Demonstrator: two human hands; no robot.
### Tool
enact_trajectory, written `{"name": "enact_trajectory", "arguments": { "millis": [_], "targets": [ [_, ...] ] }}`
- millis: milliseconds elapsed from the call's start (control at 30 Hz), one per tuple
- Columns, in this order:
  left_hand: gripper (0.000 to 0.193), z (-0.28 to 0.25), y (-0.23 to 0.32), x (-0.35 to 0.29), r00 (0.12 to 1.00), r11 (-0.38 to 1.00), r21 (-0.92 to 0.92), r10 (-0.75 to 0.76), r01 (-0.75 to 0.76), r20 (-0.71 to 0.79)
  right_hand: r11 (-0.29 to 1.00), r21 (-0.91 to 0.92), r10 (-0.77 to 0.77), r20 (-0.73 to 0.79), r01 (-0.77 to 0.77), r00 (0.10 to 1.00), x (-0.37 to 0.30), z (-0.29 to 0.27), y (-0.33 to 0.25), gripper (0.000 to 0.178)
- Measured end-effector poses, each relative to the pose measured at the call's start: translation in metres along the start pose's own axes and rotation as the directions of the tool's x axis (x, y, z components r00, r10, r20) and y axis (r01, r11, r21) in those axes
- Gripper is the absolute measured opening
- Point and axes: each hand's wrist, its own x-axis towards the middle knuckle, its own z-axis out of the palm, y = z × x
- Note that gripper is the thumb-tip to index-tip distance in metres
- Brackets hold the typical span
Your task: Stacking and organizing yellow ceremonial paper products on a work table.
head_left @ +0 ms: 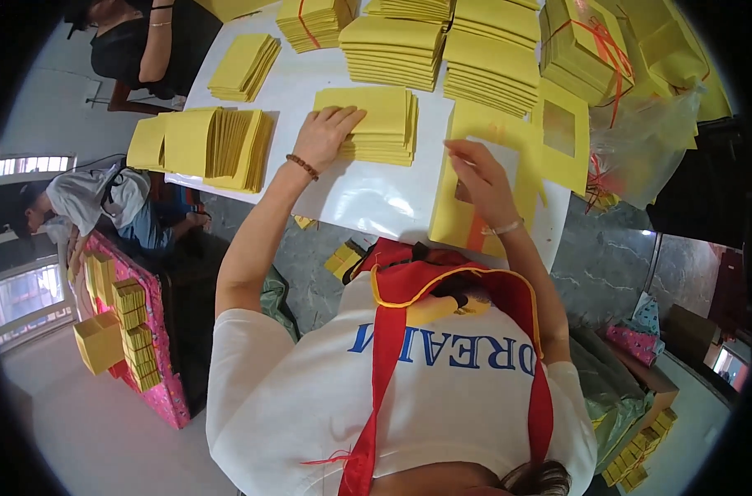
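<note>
Yellow stack (384, 107), left side partly hidden behind the left hand (330, 134).

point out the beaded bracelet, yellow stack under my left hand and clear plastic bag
Beaded bracelet (302, 167): head view, on its beads.
Yellow stack (383, 124): head view, on its top.
Clear plastic bag (644, 155): head view, on its side.

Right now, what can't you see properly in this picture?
Head view: the near left part of the middle yellow stack, hidden by the left hand.
Head view: part of the yellow paper, covered by the right hand.
Head view: the farthest yellow stack, cut off by the top edge.
Head view: lower-right yellow bundles, too small to count.
</note>
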Motion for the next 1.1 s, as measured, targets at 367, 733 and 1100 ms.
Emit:
{"name": "enact_trajectory", "arguments": {
  "millis": [367, 733, 1100],
  "targets": [
    [0.057, -0.007, -0.017, 0.01, 0.954, 0.973, -0.199, -0.056, 0.119, 0.295, 0.899, -0.285, -0.3, 0.151, 0.332, 0.942, 0.036, 0.027, 0.03, 0.031],
    [0.069, -0.006, -0.005, 0.013, 0.975, 0.999, -0.054, 0.022, -0.01, 0.221, 0.982, -0.19, -0.005, 0.091, 0.022, 0.996, 0.018, 0.011, 0.019, 0.032],
    [0.058, -0.011, -0.023, 0.027, 0.959, 0.956, -0.266, -0.044, 0.122, 0.28, 0.847, 0.371, 0.319, 0.222, -0.382, 0.921, 0.031, 0.052, 0.026, 0.061]
  ]
}}
